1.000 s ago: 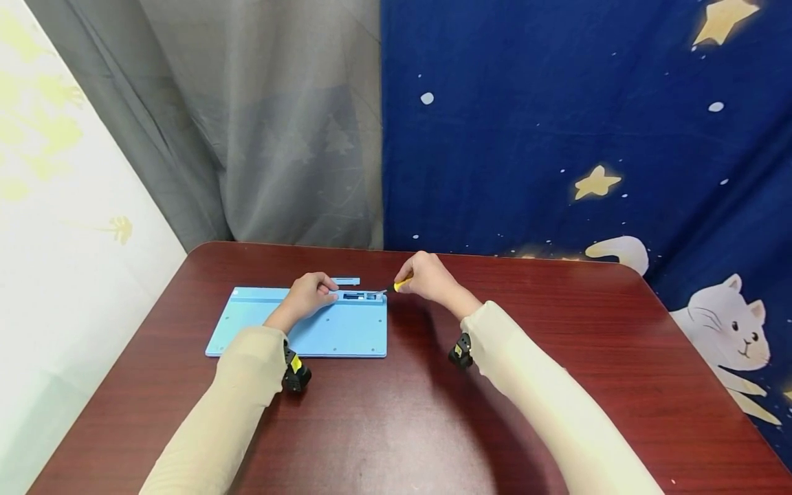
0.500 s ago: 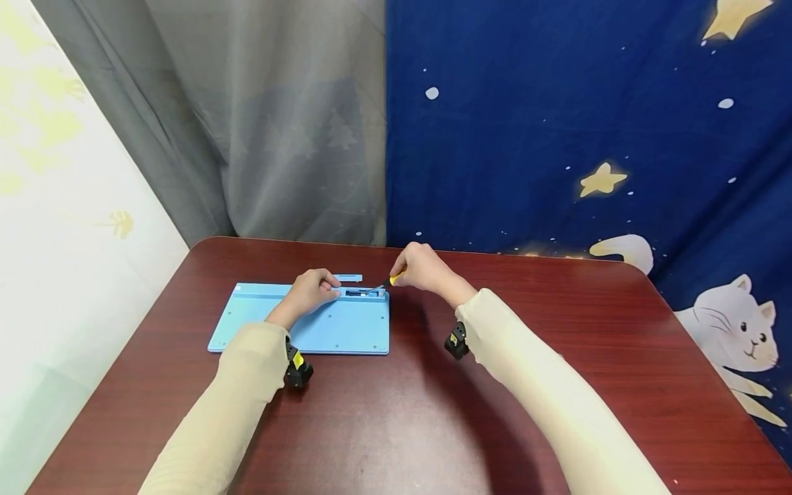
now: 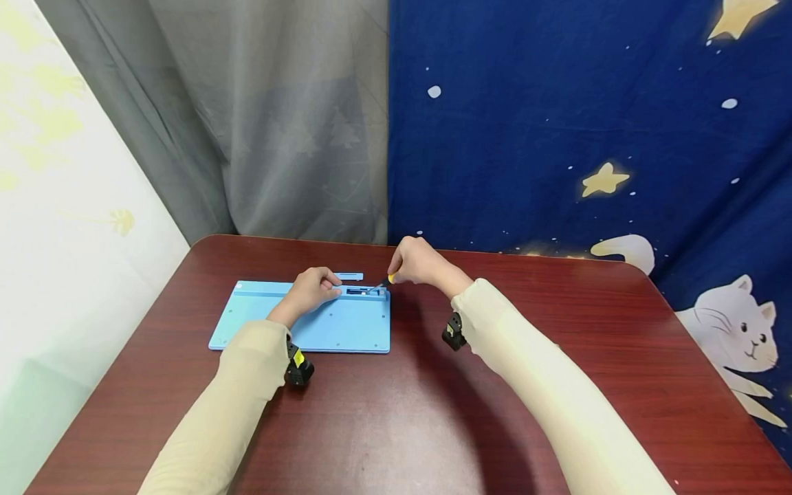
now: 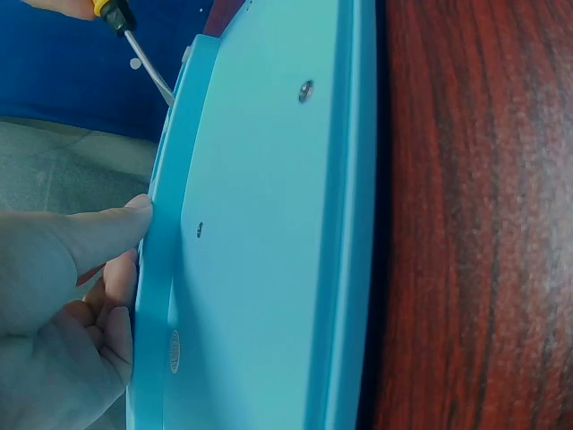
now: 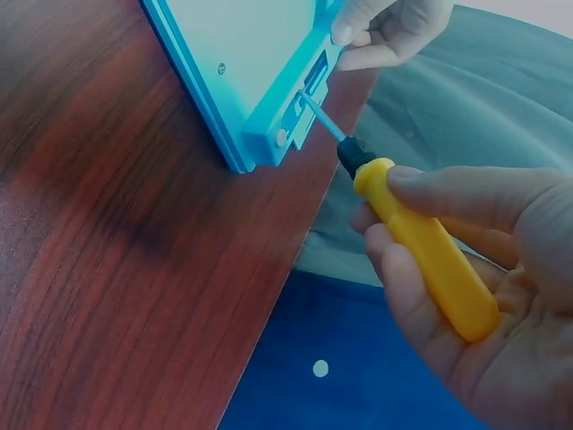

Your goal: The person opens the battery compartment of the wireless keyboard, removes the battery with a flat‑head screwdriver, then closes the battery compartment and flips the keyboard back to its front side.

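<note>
A light blue keyboard (image 3: 346, 326) lies face down on the table, screw heads showing on its underside. Along its raised far edge, near the right end, a small battery compartment (image 3: 357, 291) stands uncovered with something dark inside. My left hand (image 3: 311, 290) grips that edge just left of the compartment, thumb on top and fingers curled behind. In my right hand (image 3: 417, 261) is a screwdriver (image 5: 430, 251) with a yellow handle and black collar, pinched by thumb and fingers. Its metal shaft slants down to the left, the tip at the compartment.
A narrow blue cover (image 3: 350, 276) lies on the table just behind the keyboard. The dark red wooden table (image 3: 383, 412) ends shortly beyond it, where grey and blue curtains (image 3: 297, 137) hang. A pale wall (image 3: 80, 206) borders the left side.
My right hand has shifted slightly left and forward, and the screwdriver tip has moved left from the keyboard's right end further into the compartment. My left hand has kept its place on the keyboard.
</note>
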A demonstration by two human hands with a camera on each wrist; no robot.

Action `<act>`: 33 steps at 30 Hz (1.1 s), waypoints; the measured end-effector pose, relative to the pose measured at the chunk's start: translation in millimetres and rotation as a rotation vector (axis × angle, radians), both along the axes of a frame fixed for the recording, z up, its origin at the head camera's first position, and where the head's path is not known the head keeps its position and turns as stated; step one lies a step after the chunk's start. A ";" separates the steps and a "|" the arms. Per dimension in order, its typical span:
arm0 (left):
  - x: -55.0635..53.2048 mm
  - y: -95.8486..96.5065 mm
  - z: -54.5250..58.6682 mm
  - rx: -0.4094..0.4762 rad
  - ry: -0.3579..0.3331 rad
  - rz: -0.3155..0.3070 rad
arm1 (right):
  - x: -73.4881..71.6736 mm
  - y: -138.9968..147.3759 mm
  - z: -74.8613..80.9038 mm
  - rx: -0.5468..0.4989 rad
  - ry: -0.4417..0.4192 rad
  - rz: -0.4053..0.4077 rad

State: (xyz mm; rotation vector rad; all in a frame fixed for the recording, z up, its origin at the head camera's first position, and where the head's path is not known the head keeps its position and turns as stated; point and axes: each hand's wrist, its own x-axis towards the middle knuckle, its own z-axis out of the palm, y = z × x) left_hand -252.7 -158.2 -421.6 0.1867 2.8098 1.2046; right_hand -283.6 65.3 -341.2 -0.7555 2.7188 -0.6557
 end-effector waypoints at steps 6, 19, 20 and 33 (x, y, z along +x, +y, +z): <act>0.2 0.0 0.3 0.003 -0.013 0.004 | -3.3 -6.9 6.2 0.073 0.002 0.007; -1.5 0.7 -0.7 -0.018 -0.032 0.016 | -12.0 -52.8 25.5 0.407 0.031 0.002; -1.7 0.8 -1.3 -0.020 -0.032 0.013 | -12.5 -52.4 23.8 0.402 0.031 0.002; -1.7 -1.7 -0.6 -0.005 -0.007 -0.006 | -7.9 36.5 -40.6 -0.166 0.051 0.005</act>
